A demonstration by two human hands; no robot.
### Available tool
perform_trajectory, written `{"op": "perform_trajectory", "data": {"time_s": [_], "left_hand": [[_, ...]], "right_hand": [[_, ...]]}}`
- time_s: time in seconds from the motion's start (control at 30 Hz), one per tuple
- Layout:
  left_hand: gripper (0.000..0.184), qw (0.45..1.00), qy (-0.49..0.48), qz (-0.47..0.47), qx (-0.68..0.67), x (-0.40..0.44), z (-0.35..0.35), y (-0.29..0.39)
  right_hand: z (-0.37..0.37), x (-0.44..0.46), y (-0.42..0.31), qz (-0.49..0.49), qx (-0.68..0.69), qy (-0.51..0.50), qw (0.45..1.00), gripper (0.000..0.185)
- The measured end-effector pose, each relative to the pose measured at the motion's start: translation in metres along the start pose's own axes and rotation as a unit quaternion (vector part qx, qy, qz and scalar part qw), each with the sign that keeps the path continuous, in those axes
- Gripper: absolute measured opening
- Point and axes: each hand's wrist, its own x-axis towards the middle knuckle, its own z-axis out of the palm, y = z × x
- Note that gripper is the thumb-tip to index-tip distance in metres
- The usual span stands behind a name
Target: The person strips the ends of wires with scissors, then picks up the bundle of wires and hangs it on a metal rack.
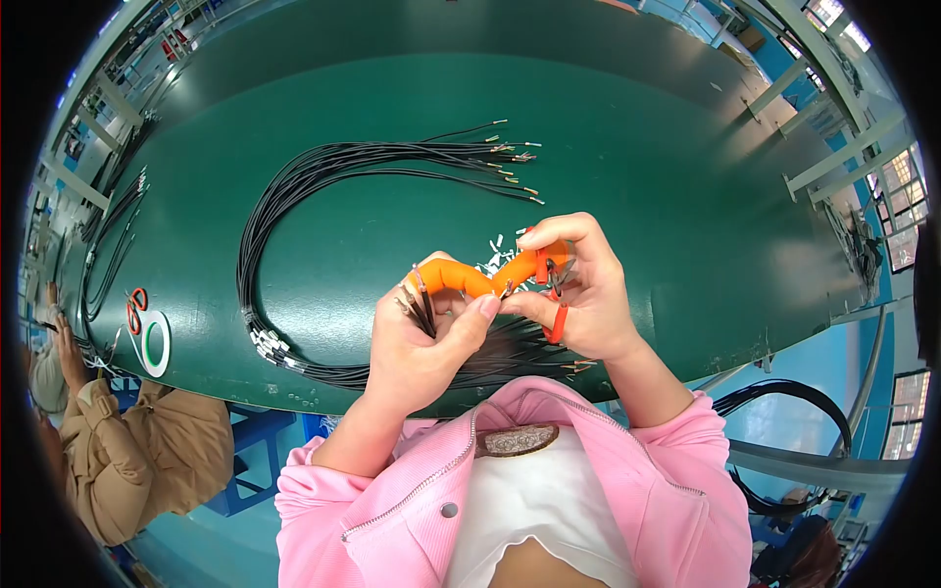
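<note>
My left hand (410, 358) is closed around several black cables (421, 316), whose stripped ends show between its fingers. An orange finger cover (449, 275) sits on its index finger. My right hand (600, 312) is closed on small red-handled scissors (559, 323) and also wears an orange cover (517, 271). The fingertips of both hands meet at a cable end (507, 290); which one grips it is partly hidden. Below and behind them, a long bundle of black cables (257, 220) curves in a U on the green table (627, 127).
Small white scraps (496, 257) lie behind my hands. White labels (270, 345) wrap the bundle's left bend. A tape roll (151, 345) and orange-handled scissors (137, 306) lie at the left edge. A person in a tan coat (162, 456) sits at left; more cables (799, 392) hang at right.
</note>
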Motion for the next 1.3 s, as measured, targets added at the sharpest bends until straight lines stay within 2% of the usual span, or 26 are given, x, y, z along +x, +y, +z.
{"op": "perform_trajectory", "data": {"time_s": [0.2, 0.3, 0.4, 0.43, 0.5, 0.63, 0.67, 0.77, 0.9, 1.03, 1.3], "left_hand": [[0.008, 0.999, 0.006, 0.025, 0.042, 0.006, -0.001, -0.007], [0.010, 0.994, -0.033, -0.099, 0.008, 0.005, -0.006, 0.002], [0.012, 0.986, -0.069, -0.146, 0.042, 0.005, -0.014, 0.000], [0.012, 0.989, -0.072, -0.125, 0.029, 0.005, -0.013, -0.001], [0.012, 0.994, -0.077, -0.082, 0.005, 0.005, -0.011, -0.004], [0.010, 0.999, -0.020, -0.042, -0.007, 0.003, -0.003, -0.001], [0.010, 1.000, 0.009, -0.015, -0.004, 0.004, 0.001, -0.002], [0.009, 0.998, 0.044, 0.033, 0.021, 0.004, 0.004, -0.002], [0.007, 0.997, 0.022, 0.078, 0.019, 0.004, 0.003, -0.007], [0.006, 0.997, 0.014, 0.078, 0.013, 0.001, 0.003, -0.005], [0.005, 0.999, 0.013, 0.045, -0.003, -0.002, 0.006, -0.004]], "right_hand": [[0.002, -0.002, 0.010, -0.055, -0.103, 0.026, 0.993, 0.045], [-0.003, -0.001, 0.016, -0.104, -0.174, 0.010, 0.979, 0.048], [-0.004, 0.002, 0.018, -0.121, -0.189, 0.002, 0.975, 0.047], [-0.004, 0.003, 0.017, -0.120, -0.185, 0.003, 0.975, 0.046], [-0.002, 0.004, 0.016, -0.099, -0.142, 0.012, 0.985, 0.044], [-0.010, 0.002, 0.010, -0.050, 0.004, -0.008, 0.999, 0.045], [-0.011, -0.004, 0.003, 0.029, 0.066, 0.004, 0.997, 0.045], [-0.026, -0.018, -0.013, 0.171, 0.179, -0.107, 0.963, 0.038], [-0.029, -0.024, -0.023, 0.331, 0.134, -0.162, 0.920, 0.029], [-0.024, -0.017, -0.023, 0.348, 0.130, -0.205, 0.905, 0.028], [-0.020, -0.017, -0.020, 0.331, 0.154, -0.202, 0.909, 0.031]]}}
